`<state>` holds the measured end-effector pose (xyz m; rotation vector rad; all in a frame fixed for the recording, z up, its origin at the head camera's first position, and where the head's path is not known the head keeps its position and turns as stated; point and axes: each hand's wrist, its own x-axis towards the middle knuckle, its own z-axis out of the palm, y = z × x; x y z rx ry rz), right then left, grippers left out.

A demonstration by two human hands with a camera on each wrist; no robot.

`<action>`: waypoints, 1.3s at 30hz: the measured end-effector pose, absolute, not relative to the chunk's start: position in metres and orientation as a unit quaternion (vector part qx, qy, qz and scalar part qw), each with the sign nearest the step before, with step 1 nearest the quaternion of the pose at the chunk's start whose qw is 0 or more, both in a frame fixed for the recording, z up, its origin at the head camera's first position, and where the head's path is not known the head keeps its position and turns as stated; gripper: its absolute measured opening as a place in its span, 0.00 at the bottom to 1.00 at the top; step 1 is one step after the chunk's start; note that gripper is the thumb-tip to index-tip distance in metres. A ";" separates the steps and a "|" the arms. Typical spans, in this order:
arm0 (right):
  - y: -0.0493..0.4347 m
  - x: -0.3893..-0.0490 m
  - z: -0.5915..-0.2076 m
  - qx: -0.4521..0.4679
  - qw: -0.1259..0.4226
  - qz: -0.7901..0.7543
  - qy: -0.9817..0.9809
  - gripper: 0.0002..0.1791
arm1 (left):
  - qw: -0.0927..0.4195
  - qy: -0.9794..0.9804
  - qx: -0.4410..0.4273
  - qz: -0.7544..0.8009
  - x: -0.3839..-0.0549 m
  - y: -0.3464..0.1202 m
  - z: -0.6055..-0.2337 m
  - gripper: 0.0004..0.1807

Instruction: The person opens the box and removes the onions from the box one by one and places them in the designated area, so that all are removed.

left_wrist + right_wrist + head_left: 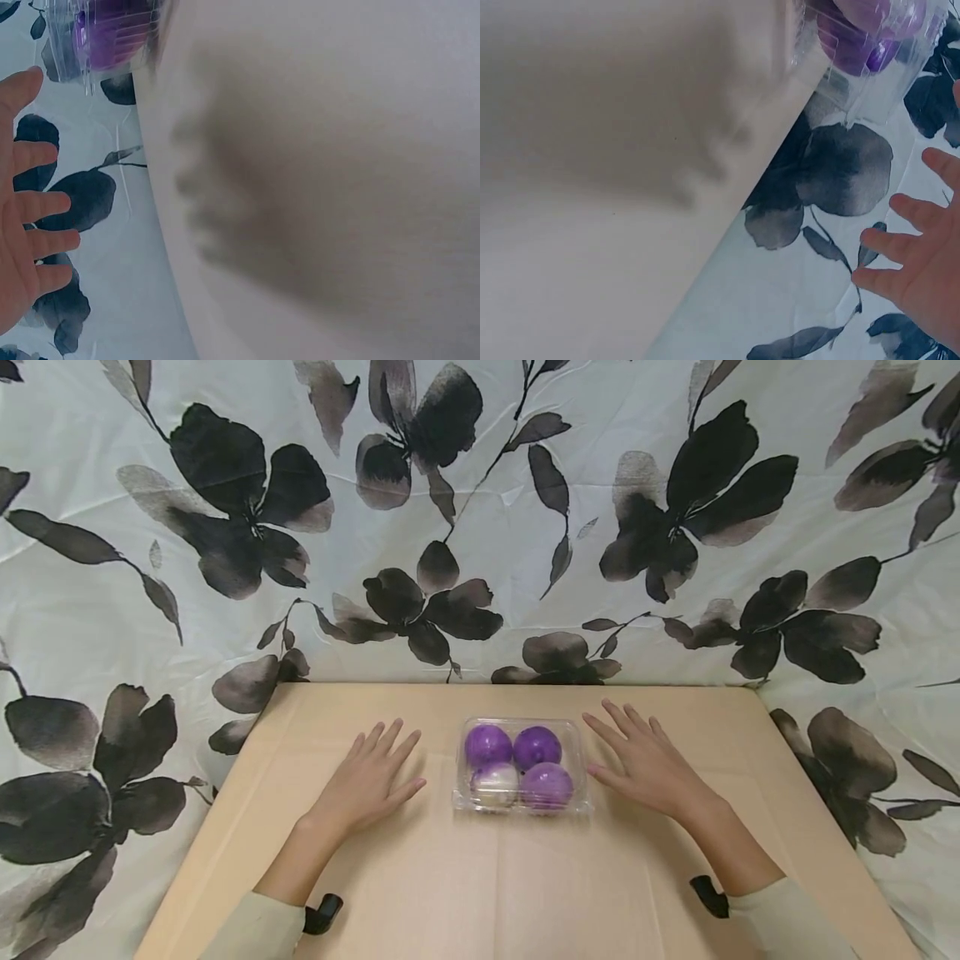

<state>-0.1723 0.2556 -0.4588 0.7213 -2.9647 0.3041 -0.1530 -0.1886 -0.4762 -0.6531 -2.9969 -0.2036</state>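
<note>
A clear plastic clamshell box (pixel 522 724) sits on the table between the two hands. Inside it are several round balls in two rows: purple ones, such as the purple ball (pixel 537 747) at the back right, and a front-left whitish ball (pixel 494 785) with a purple top. To the left of the box, the left hand (pixel 369 783) hovers palm down over the table, fingers straight and spread, holding nothing. On the other side the right hand (pixel 647 766) is likewise spread and holds nothing, its fingertips close to the box's right side.
The light wooden-looking table (pixel 495 893) ends at a straight back edge. Behind and around it hangs a white cloth (pixel 525 535) with dark flower prints. A black band (pixel 323 914) is on the left wrist and another black band (pixel 709 897) on the right.
</note>
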 end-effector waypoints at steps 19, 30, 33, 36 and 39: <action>0.210 -0.181 -0.455 0.351 0.058 0.133 -0.925 0.39 | 0.023 -0.950 -0.256 -0.178 -0.159 -0.176 -0.489 0.36; 0.174 -0.172 -0.461 0.405 0.049 0.141 -0.902 0.37 | -0.059 -0.929 -0.219 -0.292 -0.155 -0.165 -0.495 0.32; 0.163 -0.168 -0.464 0.422 0.053 0.140 -0.894 0.37 | -0.090 -0.911 -0.202 -0.348 -0.152 -0.165 -0.498 0.30; 0.152 -0.163 -0.465 0.439 0.056 0.144 -0.885 0.36 | -0.121 -0.890 -0.183 -0.401 -0.150 -0.165 -0.501 0.28; 0.143 -0.159 -0.465 0.446 0.050 0.144 -0.882 0.35 | -0.146 -0.872 -0.171 -0.434 -0.149 -0.165 -0.503 0.26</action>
